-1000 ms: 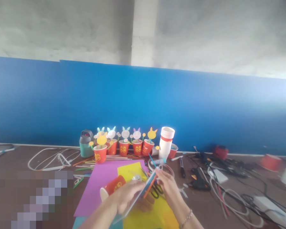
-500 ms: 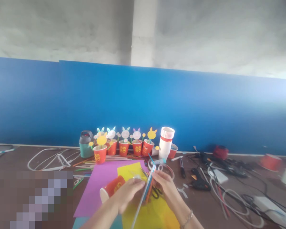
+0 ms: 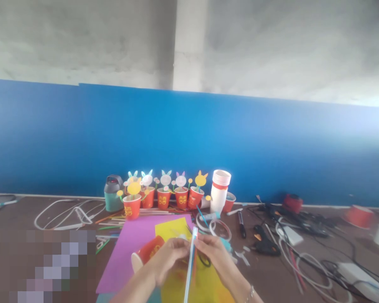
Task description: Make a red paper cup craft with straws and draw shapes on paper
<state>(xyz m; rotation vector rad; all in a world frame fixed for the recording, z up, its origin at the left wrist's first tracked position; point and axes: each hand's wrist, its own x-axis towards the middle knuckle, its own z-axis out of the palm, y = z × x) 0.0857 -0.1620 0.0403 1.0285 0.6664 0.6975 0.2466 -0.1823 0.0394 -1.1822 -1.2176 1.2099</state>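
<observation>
Between my two hands is a long clear plastic pack [image 3: 190,265], seen almost edge-on, with blue and orange strips or sticks showing in it. My left hand [image 3: 169,261] has its fingers closed on the pack's left side near the top. Opposite it, my right hand [image 3: 217,256] pinches the upper right edge. Below lie a yellow sheet [image 3: 180,290] and a purple sheet [image 3: 121,263]. A red paper cup [image 3: 151,249] rests on its side by my left hand. Partly hidden behind the pack are black-handled scissors [image 3: 204,261].
Red cups with paper animal figures [image 3: 163,198] line the back, beside a stack of white cups [image 3: 219,195] and a teal container [image 3: 113,198]. Loose coloured sticks [image 3: 113,221] lie at left. Right are a marker [image 3: 241,225], a black glue gun [image 3: 265,244] and tangled cables [image 3: 312,261].
The pack has turned from a slant showing its broad face to a steeper, nearly edge-on position. Both hands have shifted slightly left with it, keeping their hold.
</observation>
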